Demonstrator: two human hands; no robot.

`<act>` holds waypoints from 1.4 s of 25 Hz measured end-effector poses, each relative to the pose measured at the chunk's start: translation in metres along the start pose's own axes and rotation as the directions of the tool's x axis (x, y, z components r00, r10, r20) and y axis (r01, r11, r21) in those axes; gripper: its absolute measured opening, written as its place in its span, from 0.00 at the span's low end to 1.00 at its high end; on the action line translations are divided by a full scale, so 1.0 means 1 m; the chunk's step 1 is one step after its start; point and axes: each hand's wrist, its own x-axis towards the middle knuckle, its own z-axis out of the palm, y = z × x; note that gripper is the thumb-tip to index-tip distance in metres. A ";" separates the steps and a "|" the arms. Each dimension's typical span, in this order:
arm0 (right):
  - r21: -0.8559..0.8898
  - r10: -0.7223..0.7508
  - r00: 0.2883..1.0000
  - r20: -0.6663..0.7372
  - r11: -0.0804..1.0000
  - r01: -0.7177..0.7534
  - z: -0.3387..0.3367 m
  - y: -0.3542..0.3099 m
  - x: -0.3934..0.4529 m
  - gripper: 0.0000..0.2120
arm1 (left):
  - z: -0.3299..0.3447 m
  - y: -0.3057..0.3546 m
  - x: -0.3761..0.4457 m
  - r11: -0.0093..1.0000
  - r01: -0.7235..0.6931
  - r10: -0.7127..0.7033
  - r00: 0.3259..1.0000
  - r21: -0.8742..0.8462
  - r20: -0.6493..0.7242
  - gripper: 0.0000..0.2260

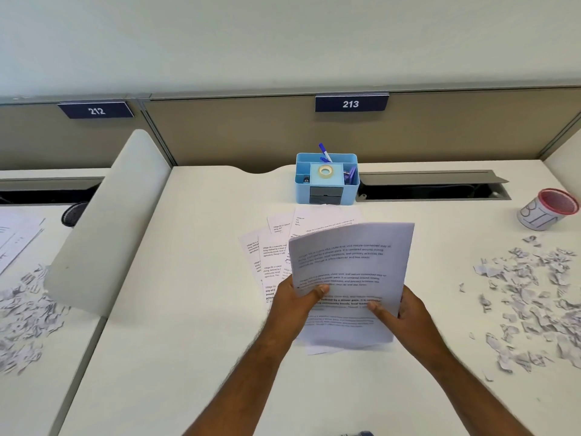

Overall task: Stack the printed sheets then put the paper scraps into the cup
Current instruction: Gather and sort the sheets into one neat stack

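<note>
— Printed sheets (352, 278) first: a bundle of them is up off the desk (188, 309) in both hands, near the middle, and bowed a little at the top.

— So the stacking's done?

— Not by my reckoning. Several loose sheets (267, 256) lie fanned on the desk just behind and to the left of the bundle. I'd say the stack is partway gathered.

— And the scraps?

— Untouched, it seems. The paper scraps (531, 297) are strewn over the right side of the desk, and the cup (545, 210) stands far right beyond them, red-rimmed. I can't see into it well enough to tell if anything's inside.

— How's the bundle held?

— The left hand (295, 302) pinches its left edge, thumb on top. The right hand (405, 316) pinches the lower right edge the same way, fingers hidden under the paper.

— Anything else about?

— A blue organiser (327, 180) at the far edge.
</note>
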 end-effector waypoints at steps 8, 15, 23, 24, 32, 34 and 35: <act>0.002 0.077 0.997 -0.019 0.997 -0.077 -0.055 0.025 -0.006 0.12 | 0.040 -0.020 0.013 0.991 0.129 -0.126 0.989 0.043 -0.074 0.12; 0.003 0.154 0.985 -0.072 0.988 -0.154 -0.115 0.065 0.003 0.11 | 0.044 -0.093 0.012 0.873 0.382 -0.196 0.844 0.304 -0.499 0.33; -0.122 0.200 0.980 -0.016 0.972 -0.201 -0.139 0.099 0.026 0.11 | 0.070 -0.097 0.014 0.841 0.475 -0.272 0.785 0.259 -0.556 0.35; -0.138 0.207 0.978 -0.002 0.969 -0.206 -0.139 0.101 0.027 0.11 | 0.072 -0.098 0.018 0.843 0.482 -0.290 0.781 0.238 -0.553 0.36; -0.204 0.219 0.974 0.055 0.957 -0.204 -0.139 0.107 0.028 0.12 | 0.083 -0.120 0.050 0.854 0.450 -0.281 0.820 0.260 -0.498 0.33; -0.214 0.230 0.971 0.061 0.953 -0.212 -0.141 0.110 0.029 0.12 | 0.097 -0.081 0.037 0.860 0.411 -0.236 0.845 0.301 -0.480 0.28; -0.218 0.233 0.970 0.070 0.952 -0.213 -0.142 0.111 0.030 0.12 | 0.101 -0.070 0.035 0.871 0.390 -0.223 0.856 0.299 -0.467 0.26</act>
